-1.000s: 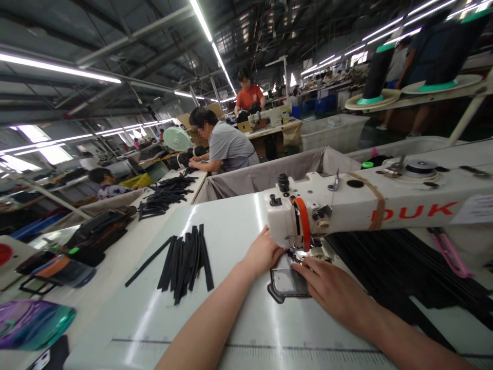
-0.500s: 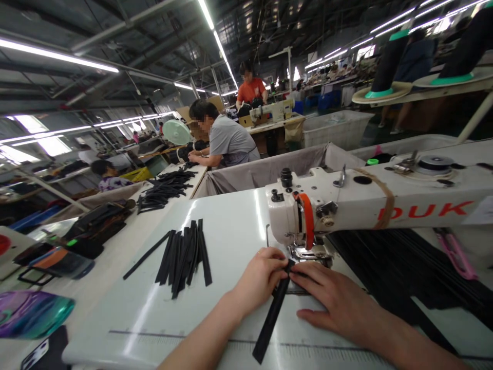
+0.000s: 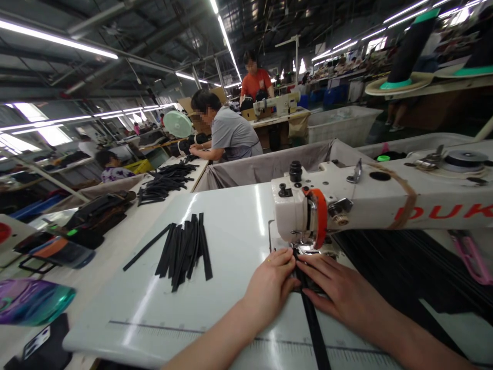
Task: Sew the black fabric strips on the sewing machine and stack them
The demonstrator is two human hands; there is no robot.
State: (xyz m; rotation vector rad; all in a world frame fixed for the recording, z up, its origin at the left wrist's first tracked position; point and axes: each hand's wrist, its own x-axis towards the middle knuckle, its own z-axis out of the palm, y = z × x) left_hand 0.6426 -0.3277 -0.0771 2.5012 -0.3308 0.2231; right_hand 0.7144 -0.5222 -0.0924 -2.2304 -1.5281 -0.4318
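Observation:
A black fabric strip (image 3: 315, 329) runs from beneath the head of the white sewing machine (image 3: 290, 208) toward the table's front edge. My left hand (image 3: 271, 282) is closed at the strip's left side, fingertips close to the presser foot. From the right, my right hand (image 3: 335, 282) holds the same strip, its fingers together and the thumb near the strip. Both sets of fingertips almost meet in front of the needle area, hiding the strip's far end. A pile of similar black strips (image 3: 185, 252) lies on the pale tabletop (image 3: 227, 226) to the left.
More black strips (image 3: 165, 180) lie on the side table. At left are a purple-green object (image 3: 34, 302), a phone (image 3: 36, 343) and a clear container (image 3: 65, 253). Pink snips (image 3: 472, 257) sit under the machine arm. Two co-workers (image 3: 233, 133) (image 3: 256, 82) are beyond.
The strip has swung from slanting lower left to slanting lower right, with its far end nearer the needle. Both hands have shifted slightly, the left turning flatter beside the strip.

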